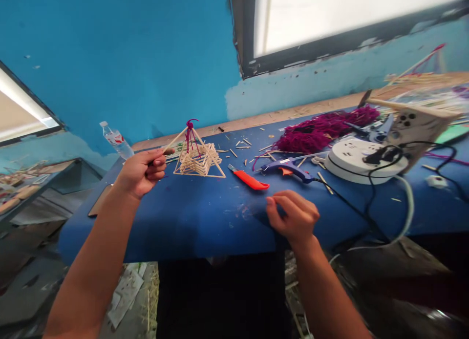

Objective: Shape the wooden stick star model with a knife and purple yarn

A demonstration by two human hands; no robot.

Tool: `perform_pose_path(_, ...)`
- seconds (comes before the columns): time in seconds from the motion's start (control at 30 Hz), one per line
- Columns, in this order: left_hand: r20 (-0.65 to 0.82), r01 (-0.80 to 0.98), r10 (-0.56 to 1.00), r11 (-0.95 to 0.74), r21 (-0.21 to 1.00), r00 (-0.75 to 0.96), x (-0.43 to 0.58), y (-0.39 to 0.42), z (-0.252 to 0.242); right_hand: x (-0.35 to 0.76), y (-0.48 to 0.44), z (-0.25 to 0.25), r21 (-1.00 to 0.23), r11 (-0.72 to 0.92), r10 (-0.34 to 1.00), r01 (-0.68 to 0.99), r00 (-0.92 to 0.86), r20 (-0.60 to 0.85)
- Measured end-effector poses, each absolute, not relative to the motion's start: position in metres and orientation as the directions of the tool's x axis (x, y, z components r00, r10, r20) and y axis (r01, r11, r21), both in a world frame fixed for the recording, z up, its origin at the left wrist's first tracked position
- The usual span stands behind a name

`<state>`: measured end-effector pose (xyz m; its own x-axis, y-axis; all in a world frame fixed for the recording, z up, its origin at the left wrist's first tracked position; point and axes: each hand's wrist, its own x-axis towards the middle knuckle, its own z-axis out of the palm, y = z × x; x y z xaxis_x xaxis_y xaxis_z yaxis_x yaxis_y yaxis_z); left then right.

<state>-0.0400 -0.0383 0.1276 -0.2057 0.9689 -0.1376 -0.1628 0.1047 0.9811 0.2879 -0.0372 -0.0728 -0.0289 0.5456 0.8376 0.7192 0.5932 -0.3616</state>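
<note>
My left hand [141, 171] is closed in a pinch on one corner stick of a small pyramid made of thin wooden sticks [199, 158]; the pyramid stands on the blue table [190, 217] with purple yarn tied at its tip. My right hand [293, 214] rests near the table's front edge, fingers curled with thumb and forefinger pressed together; what they hold, if anything, is too small to see. An orange-handled cutter [249, 179] lies between the pyramid and my right hand.
A blue glue gun [289, 167] lies beside a white round power strip [357, 158] with black cables. A heap of purple yarn [322, 126] and scissors sit further back. A water bottle [116, 139] stands at the far left corner. Loose stick offcuts are scattered about.
</note>
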Motion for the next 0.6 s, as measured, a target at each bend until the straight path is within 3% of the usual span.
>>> perform_pose_path(0.1, -0.183, -0.273, 0.969, 0.133, 0.953, -0.166, -0.028, -0.043, 0.127, 0.314, -0.026, -0.065, -0.424, 0.371, 0.582, 0.827, 0.149, 0.800)
perform_pose_path(0.23, -0.164, -0.341, 0.981, 0.122, 0.932, -0.099, -0.017, -0.049, 0.120, 0.340, -0.004, -0.057, -0.386, 0.101, 0.664, 0.917, 0.227, 0.712)
perform_pose_path(0.4, -0.118, -0.274, 0.992, 0.100, 0.956, -0.050, -0.011, -0.047, 0.102, 0.354, 0.022, -0.063, -0.408, 0.074, 0.765, 0.910, 0.211, 0.609)
perform_pose_path(0.6, -0.137, -0.259, 0.990, 0.137, 0.956, 0.017, 0.000, -0.039, 0.095, 0.352, 0.040, -0.058, -0.414, 0.030, 0.772, 0.910, 0.242, 0.588)
